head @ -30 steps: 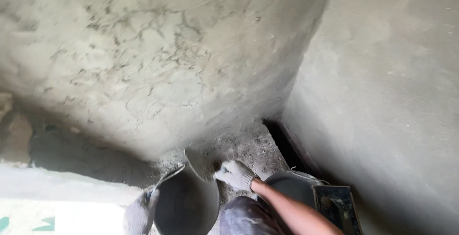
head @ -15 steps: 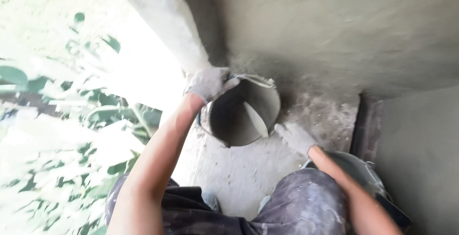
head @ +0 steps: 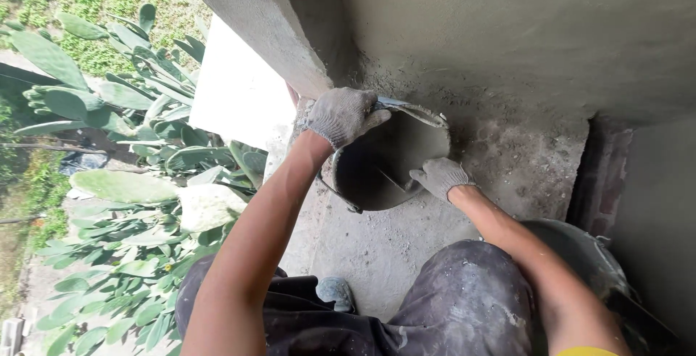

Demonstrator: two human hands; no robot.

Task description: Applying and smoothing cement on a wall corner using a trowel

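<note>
A grey, mortar-caked bucket (head: 362, 182) stands on the concrete ledge in front of my knees. My left hand (head: 341, 115), in a grey knit glove, grips the bucket's far rim. My gloved right hand (head: 438, 178) reaches into the bucket at its near right side and is closed on a trowel (head: 391, 180), whose thin blade shows inside the bucket. The bucket's inside is dark and smeared with wet mortar.
A freshly plastered grey wall (head: 522, 30) rises just behind the bucket. A second dark bucket (head: 580, 254) sits by my right knee. The ledge (head: 377, 254) ends at the left, with cactus plants (head: 123, 182) far below. A dark gap (head: 602, 175) runs along the right wall.
The view has swung from the plastered corner down to the ledge. My left hand came onto the bucket's rim and stayed there; my right hand moved from beside the bucket into it.
</note>
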